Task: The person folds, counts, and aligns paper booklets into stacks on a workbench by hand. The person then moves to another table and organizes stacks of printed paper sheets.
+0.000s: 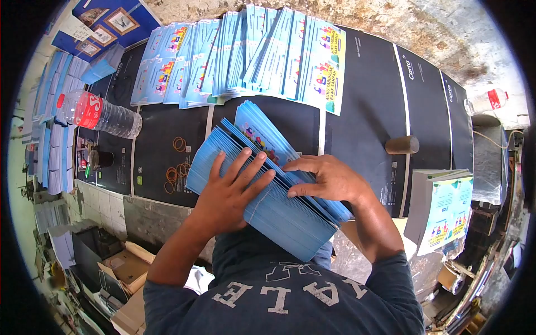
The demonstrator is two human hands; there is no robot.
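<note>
A thick stack of blue booklets (279, 206) lies at the table's front edge, against my body, its many folded edges facing up. My left hand (231, 187) rests on the stack's left part with its fingers spread. At the upper side, my right hand (329, 178) has its thumb and fingers closed on the edges of some booklets. Several booklets fan out beyond it, showing a printed cover (262, 134). How many booklets the right fingers hold is hidden.
Overlapping rows of printed booklets (245, 61) cover the table's far side. A water bottle (100, 114) and rubber bands (177, 172) are at left. A brown cylinder (402, 145) and another booklet stack (444, 209) are at right. The tabletop (368, 84) is black.
</note>
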